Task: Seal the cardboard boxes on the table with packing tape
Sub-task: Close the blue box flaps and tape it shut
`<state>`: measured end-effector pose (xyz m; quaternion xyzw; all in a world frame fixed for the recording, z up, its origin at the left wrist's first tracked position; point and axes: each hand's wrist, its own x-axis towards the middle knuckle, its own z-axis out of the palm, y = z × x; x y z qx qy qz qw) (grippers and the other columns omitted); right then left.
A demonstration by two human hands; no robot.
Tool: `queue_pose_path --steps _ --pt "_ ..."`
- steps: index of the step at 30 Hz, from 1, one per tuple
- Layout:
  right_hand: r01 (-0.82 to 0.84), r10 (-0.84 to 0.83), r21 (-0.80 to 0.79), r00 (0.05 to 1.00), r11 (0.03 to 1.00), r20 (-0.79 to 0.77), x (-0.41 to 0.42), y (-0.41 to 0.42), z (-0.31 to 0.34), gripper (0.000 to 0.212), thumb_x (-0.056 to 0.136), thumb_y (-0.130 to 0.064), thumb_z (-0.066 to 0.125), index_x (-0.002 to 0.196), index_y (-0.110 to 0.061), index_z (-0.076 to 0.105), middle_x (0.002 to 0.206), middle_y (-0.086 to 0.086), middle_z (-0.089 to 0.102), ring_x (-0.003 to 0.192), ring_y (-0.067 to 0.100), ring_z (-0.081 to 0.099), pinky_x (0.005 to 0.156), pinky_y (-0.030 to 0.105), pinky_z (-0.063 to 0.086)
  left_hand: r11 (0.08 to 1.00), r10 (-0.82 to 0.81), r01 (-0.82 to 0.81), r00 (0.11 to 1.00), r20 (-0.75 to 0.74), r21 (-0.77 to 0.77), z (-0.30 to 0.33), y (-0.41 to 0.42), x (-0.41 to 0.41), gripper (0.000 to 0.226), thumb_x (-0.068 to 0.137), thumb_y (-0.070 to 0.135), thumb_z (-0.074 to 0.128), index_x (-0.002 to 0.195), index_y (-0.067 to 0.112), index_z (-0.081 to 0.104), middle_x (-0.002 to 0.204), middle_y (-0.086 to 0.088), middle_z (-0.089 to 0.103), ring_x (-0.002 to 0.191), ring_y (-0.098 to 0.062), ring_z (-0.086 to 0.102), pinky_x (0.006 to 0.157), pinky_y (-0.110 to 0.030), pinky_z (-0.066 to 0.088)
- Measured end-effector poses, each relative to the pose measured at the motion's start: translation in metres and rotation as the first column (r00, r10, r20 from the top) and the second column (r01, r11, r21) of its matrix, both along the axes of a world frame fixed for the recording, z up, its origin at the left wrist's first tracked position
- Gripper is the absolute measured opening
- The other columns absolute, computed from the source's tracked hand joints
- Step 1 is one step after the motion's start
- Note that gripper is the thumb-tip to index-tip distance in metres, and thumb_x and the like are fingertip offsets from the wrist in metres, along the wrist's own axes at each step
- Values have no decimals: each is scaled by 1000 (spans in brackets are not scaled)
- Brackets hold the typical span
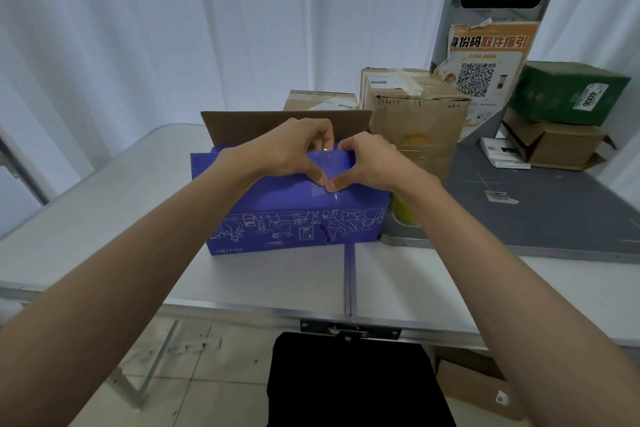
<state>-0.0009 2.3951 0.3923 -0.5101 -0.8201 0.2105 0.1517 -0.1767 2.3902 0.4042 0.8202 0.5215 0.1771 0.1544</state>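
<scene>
Clearly the sealing is only partly done on the purple box [277, 211], which sits on the white tabletop [86, 211] right in front of the person. A strip of clear packing tape [323, 172] runs down its near face and up to the top edge, but the brown back flap [249, 126] stands upright, so the lid is not yet shut. The left hand [294, 149] curls its fingers over the top edge while its thumb presses the tape; the right hand [367, 163] does likewise, the two thumbs touching. What lies inside the box I cannot tell. Behind it stand a tall brown carton [415, 114] already taped, a lower brown carton [320, 100], and a green box [568, 94] stacked on another carton, off to the right. A yellow roll [403, 211] sits just beside the purple box.
</scene>
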Motion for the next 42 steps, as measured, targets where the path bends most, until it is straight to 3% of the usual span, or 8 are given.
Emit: queue_pose_path --steps 4,12,17,21,27,31,37,42 --pt "-2 2 32 1000 999 -9 0 1 -4 38 78 -36 85 107 -23 64 109 -2 65 108 23 57 106 53 39 1000 -13 13 996 -84 -9 -3 0 -3 57 64 27 95 103 21 53 93 6 61 82 -15 59 68 -23 48" --pt "-24 28 39 995 999 -99 3 -1 2 33 78 -37 85 101 -21 69 107 -1 68 105 22 60 103 55 43 984 155 -120 939 -306 131 -13 -2 5 67 55 63 89 105 28 59 95 7 65 84 -18 62 75 -39 56" --pt "68 -42 115 974 991 -221 0 2 -3 14 85 -35 78 90 -23 75 92 -4 69 103 23 60 103 56 42 946 278 -260 957 -76 196 -11 -4 6 41 57 59 88 80 29 73 71 10 65 75 -17 61 62 -32 45" --pt "63 -32 101 960 993 -279 0 4 -5 11 96 -31 66 89 -30 74 102 -4 71 113 23 59 107 56 39 974 213 -218 974 73 69 -3 -7 -4 25 74 42 85 92 25 82 82 6 75 85 -17 68 78 -45 57" --pt "65 -45 50 943 997 -331 -2 7 -7 18 97 -24 62 90 -24 79 104 -4 73 113 21 59 105 50 41 987 154 -157 983 96 28 -1 -7 -7 19 86 35 77 98 21 82 87 -3 77 89 -24 68 86 -49 54" --pt "12 -12 -1 935 1000 -355 7 11 -4 19 99 -24 61 99 -21 80 94 -9 72 91 5 62 70 19 44 973 149 -176 973 174 150 -9 -9 -5 34 78 33 84 109 26 72 80 10 73 84 -6 66 86 -40 54" --pt "63 -23 79 899 995 -437 7 14 -11 13 92 -21 72 88 -19 60 86 7 73 81 14 65 67 23 45 930 108 -173 972 209 325 -24 -11 -6 20 80 35 82 97 26 78 84 11 73 76 -1 60 78 -31 52" --pt "24 35 120 884 992 -466 7 10 -16 6 92 -18 71 95 -14 67 78 5 74 79 12 67 73 23 49 935 144 -212 959 243 283 -22 -9 -6 9 85 26 78 93 24 81 86 8 76 83 -9 65 82 -35 53"
